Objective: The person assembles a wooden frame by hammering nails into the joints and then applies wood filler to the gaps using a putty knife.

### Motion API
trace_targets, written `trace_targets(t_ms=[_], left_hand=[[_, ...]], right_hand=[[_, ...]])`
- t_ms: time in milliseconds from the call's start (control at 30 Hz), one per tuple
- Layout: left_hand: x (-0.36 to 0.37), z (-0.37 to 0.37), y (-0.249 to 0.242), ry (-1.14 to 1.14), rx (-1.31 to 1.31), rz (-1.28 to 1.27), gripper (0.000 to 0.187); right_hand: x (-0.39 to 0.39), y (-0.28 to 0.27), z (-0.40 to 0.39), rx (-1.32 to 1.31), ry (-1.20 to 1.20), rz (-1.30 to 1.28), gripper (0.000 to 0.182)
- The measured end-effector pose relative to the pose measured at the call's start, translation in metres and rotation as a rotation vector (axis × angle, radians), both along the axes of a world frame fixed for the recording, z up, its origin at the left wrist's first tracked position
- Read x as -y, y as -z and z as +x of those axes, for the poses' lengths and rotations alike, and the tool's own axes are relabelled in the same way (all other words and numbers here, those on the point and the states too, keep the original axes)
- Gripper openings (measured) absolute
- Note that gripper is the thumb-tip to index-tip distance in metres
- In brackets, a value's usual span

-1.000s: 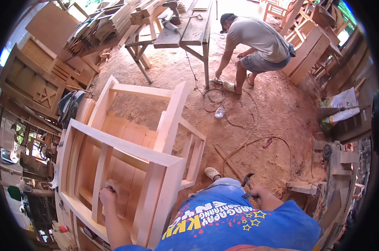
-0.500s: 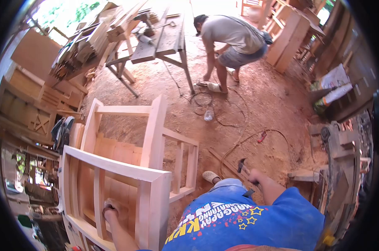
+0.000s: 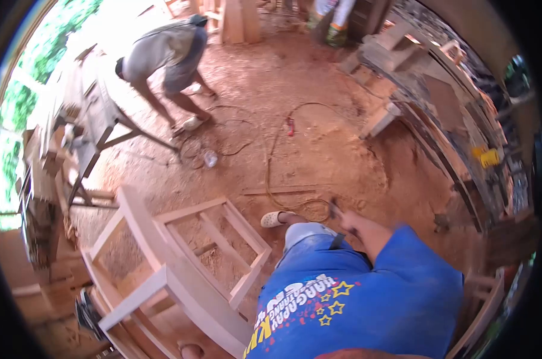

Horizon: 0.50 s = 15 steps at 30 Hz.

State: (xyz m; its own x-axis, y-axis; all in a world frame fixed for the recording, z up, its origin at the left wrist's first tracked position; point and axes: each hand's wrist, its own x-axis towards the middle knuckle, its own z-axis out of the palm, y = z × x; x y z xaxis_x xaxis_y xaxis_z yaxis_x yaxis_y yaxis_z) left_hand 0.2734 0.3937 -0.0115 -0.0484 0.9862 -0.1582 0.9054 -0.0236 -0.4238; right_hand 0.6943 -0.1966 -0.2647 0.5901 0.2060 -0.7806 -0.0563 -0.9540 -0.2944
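My right hand [image 3: 350,221] is closed around a hammer [image 3: 333,209], held low beside my right leg, above the dusty floor. Its head shows dark and a little blurred. On my left stands an unpainted wooden chair frame [image 3: 205,311] with square posts, a broad arm and a slatted side. Only a small part of my left hand [image 3: 191,352] shows at the bottom edge, among the chair's rails. Its fingers are hidden, so what it touches cannot be made out.
A co-worker [image 3: 163,54] bends near a work table [image 3: 97,119] at the upper left. Cords [image 3: 271,155] and a wood strip [image 3: 280,189] lie on the sawdust-covered floor [image 3: 319,137]. A cluttered bench [image 3: 444,107] with a yellow object [image 3: 489,157] runs along the right.
My view has swung to the right, so the chair and co-worker sit further left in it. The hammer stays in my right hand; less of my left hand shows.
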Motion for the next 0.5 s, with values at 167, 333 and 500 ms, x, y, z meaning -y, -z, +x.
trace_targets(t_ms=[167, 333, 500], left_hand=[[0.015, -0.053, -0.006, -0.119, -0.014, -0.176, 0.037], [0.023, -0.07, -0.019, -0.162, 0.006, -0.326, 0.041], [0.01, -0.106, 0.009, -0.172, 0.172, -0.241, 0.036]], right_hand=[[0.129, 0.069, -0.068, -0.288, -0.335, -0.224, 0.064], [0.142, 0.092, -0.062, -0.467, -0.565, -0.169, 0.052], [0.019, 0.035, 0.018, -0.166, -0.545, -0.185, 0.025]])
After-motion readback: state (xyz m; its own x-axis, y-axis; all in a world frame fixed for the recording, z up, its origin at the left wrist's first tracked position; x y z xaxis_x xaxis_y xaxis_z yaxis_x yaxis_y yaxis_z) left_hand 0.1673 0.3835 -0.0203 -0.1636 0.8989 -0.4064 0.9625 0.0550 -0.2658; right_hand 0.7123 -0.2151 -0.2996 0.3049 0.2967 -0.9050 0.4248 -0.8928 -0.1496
